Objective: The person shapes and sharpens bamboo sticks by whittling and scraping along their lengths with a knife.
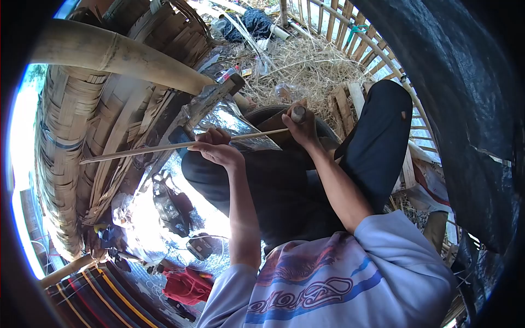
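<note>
My left hand is closed around a long, thin, pale bamboo strip. The strip slants across my lap, one end far out to the left and the other reaching my right hand. The fingers of that hand wrap a wooden-handled tool, probably a knife; the round butt of its handle points up toward me. Its blade is hard to make out against the dark things behind. Below my hands are my legs in dark trousers, the right knee raised.
A thick bamboo pole and woven bamboo panels stand close on the left. Dry straw and litter cover the ground ahead. A slatted bamboo fence and dark plastic sheeting flank the right. Red cloth lies lower left.
</note>
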Demonstrator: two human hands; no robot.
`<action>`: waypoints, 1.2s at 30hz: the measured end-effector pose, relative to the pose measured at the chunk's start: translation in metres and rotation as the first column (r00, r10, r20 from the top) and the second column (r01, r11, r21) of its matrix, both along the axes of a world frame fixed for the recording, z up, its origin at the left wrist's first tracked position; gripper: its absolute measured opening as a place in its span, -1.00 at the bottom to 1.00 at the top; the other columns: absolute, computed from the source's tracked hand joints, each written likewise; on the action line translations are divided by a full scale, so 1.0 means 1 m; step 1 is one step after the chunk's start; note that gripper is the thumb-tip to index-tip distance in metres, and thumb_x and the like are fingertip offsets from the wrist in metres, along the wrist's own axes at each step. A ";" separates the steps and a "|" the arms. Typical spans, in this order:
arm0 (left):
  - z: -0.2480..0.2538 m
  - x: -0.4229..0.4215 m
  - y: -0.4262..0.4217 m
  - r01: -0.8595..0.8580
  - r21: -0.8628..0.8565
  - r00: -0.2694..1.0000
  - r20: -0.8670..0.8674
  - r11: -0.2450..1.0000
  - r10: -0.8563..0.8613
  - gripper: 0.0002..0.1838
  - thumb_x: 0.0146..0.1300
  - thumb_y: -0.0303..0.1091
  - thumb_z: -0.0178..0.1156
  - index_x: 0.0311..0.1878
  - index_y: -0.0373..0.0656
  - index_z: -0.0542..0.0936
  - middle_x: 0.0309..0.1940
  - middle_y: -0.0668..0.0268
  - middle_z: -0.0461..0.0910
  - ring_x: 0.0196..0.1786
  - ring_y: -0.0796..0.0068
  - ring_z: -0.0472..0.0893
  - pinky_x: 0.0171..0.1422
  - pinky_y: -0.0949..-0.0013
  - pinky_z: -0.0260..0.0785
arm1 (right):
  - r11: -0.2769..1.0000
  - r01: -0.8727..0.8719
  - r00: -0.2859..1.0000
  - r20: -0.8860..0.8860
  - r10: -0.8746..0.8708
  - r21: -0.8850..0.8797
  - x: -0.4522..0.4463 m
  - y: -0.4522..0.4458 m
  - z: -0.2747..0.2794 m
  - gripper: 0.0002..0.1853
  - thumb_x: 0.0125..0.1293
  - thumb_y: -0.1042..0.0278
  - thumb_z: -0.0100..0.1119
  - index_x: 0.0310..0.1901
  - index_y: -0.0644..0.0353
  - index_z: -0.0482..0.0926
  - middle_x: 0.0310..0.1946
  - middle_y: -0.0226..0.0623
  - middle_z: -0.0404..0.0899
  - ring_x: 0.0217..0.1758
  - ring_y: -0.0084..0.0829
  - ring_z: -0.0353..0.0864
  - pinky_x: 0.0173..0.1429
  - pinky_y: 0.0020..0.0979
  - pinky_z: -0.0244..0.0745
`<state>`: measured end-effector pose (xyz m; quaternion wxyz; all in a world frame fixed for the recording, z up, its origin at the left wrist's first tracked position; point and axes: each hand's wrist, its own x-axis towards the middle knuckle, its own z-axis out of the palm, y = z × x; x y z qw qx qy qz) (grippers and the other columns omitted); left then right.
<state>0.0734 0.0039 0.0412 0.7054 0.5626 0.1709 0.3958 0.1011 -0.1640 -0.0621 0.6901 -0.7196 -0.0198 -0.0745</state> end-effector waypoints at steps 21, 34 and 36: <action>0.009 0.030 -0.021 0.411 0.151 0.892 0.136 0.899 -0.430 -0.49 0.41 0.13 -0.26 -0.54 -0.05 0.04 -0.64 0.48 0.02 -0.59 0.67 -0.01 -0.50 0.51 -0.06 | 0.822 0.415 0.908 -0.224 -0.353 0.389 0.005 -0.028 0.018 -0.87 0.12 0.50 0.22 -0.44 0.19 0.43 -0.62 -0.42 0.47 -0.58 -0.58 0.49 -0.45 -0.52 0.37; 0.009 0.047 -0.001 0.451 0.162 0.885 0.044 0.878 -0.463 -0.67 0.44 -0.10 -0.11 -0.39 -0.11 0.29 -0.60 0.47 0.19 -0.56 0.68 0.17 -0.40 0.49 0.17 | 0.919 0.319 0.929 -0.270 -0.254 0.232 -0.004 -0.016 0.005 -0.86 0.14 0.46 0.22 -0.48 0.18 0.45 -0.68 -0.44 0.45 -0.63 -0.61 0.44 -0.51 -0.52 0.32; 0.012 0.046 0.004 0.428 0.248 0.901 -0.040 0.869 -0.432 -0.68 0.45 -0.13 -0.10 -0.38 -0.14 0.31 -0.57 0.45 0.27 -0.52 0.67 0.26 -0.35 0.47 0.29 | 0.916 0.326 0.926 -0.275 -0.259 0.233 -0.003 -0.015 0.000 -0.86 0.14 0.46 0.22 -0.48 0.19 0.45 -0.68 -0.44 0.45 -0.63 -0.61 0.44 -0.52 -0.52 0.32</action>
